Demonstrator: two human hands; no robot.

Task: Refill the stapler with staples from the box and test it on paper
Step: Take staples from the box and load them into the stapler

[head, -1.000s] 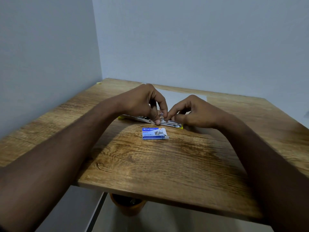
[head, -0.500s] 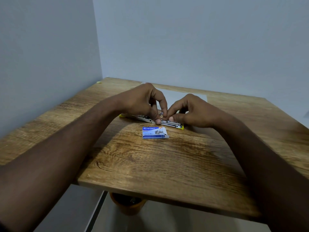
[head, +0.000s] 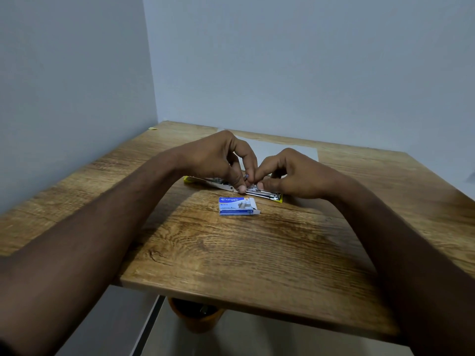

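Both hands work together over the middle of the wooden table (head: 257,253). The stapler (head: 262,193), yellow at both ends, lies opened out flat along the tabletop, its metal channel facing up and running from left to right under the hands.

The left hand (head: 218,160) is curled with its fingers bent inward; its thumb tip presses down on the metal rail about midway along the stapler. The right hand (head: 295,176) mirrors it, fingers bent, its thumb tip resting on the rail just beside the left thumb. The forefingers of both hands meet above the rail and pinch a small greyish piece between them, apparently a strip of staples (head: 246,176), though it is too small to confirm. Neither hand is spread.

The staple box (head: 237,206), blue and white with printed lettering, lies flat on the table just in front of the stapler, nearer the person, its right end flap open. It touches neither hand.

A white sheet of paper (head: 288,155) lies flat behind the hands, partly hidden by them, toward the wall side of the table.

An orange round container (head: 195,317) stands on the floor below the near table edge.
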